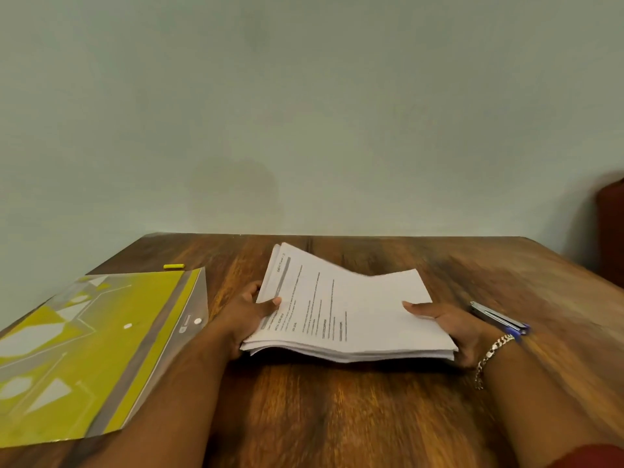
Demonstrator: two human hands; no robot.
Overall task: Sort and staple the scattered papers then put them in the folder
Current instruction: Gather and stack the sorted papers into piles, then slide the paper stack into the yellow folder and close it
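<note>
A thick stack of printed white papers (351, 309) is held just above the wooden table (337, 410). My left hand (248, 315) grips its left edge, thumb on top and fingers underneath. My right hand (449, 327) grips the right edge the same way; a chain bracelet hangs at that wrist. The stack sags a little in the middle. A yellow-green plastic folder (91, 352) with a snap button lies flat at the left. A silver and blue stapler (499, 319) lies on the table just right of my right hand.
A small yellow object (174, 266) lies beyond the folder near the table's far left edge. A pale wall stands right behind the table. Something dark reddish-brown (611, 231) stands at the far right.
</note>
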